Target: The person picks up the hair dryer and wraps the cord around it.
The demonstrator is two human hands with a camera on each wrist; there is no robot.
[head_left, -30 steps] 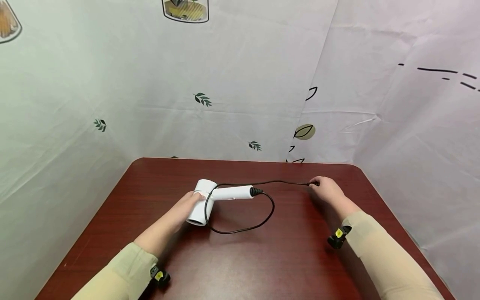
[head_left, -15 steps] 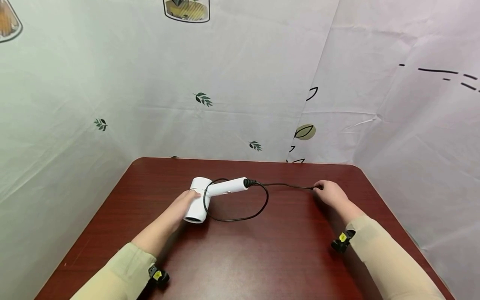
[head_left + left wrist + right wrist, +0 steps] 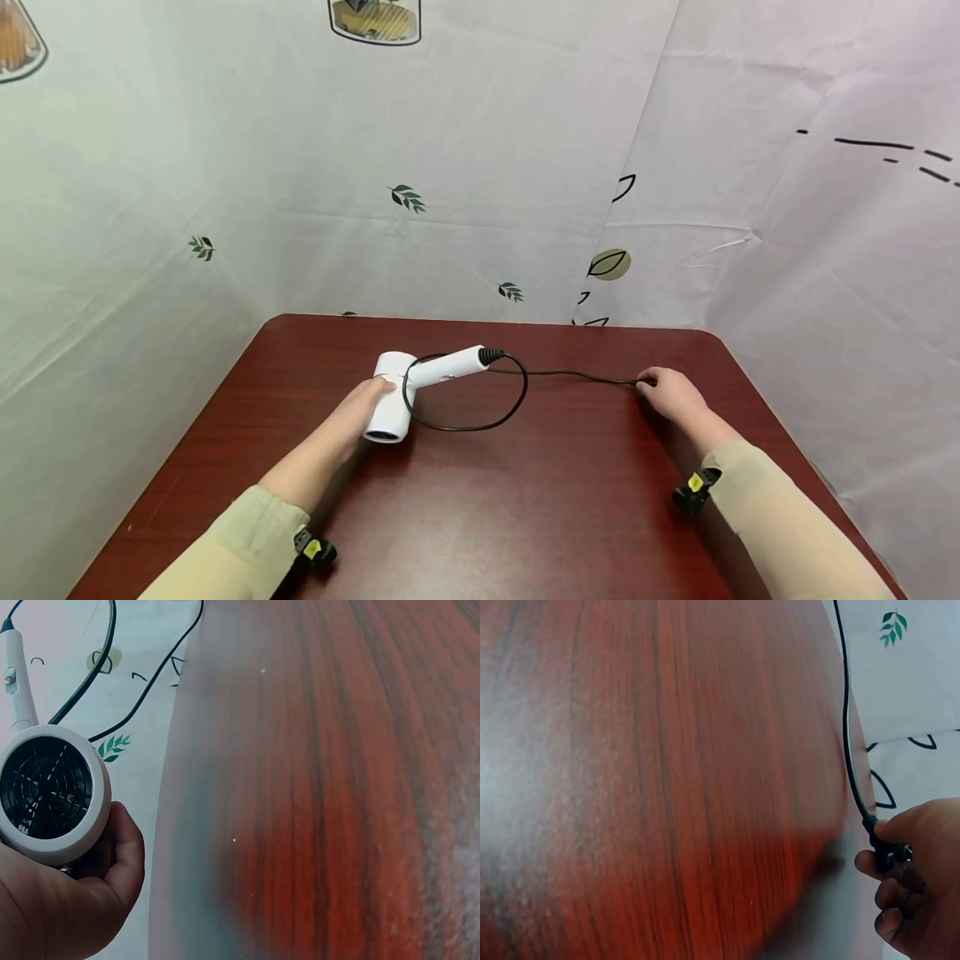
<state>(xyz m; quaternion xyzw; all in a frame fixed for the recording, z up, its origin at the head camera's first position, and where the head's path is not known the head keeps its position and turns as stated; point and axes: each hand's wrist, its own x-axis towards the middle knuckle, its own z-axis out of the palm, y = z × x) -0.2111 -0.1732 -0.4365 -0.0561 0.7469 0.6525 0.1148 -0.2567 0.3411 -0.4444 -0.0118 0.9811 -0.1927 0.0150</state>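
Note:
A white hair dryer (image 3: 390,408) is gripped round its barrel by my left hand (image 3: 358,414), its handle pointing right and tilted up at the cord end. In the left wrist view the fingers curl under the barrel beside the dark round grille (image 3: 46,787). From the handle's end a black cord (image 3: 480,428) loops back round the handle, then runs right. At the cord's far end my right hand (image 3: 675,398) pinches the black plug (image 3: 885,851) between thumb and fingers, as the right wrist view shows.
A dark red wood-grain table (image 3: 510,517) with rounded far corners lies under both hands. White sheeting (image 3: 480,150) printed with leaves rises behind it and along both sides. Each sleeve carries a small black wrist camera (image 3: 315,550).
The hair dryer has shifted slightly left and its handle end has swung upward in view. My right hand has moved a little right and nearer with the plug, and the cord loop moved left.

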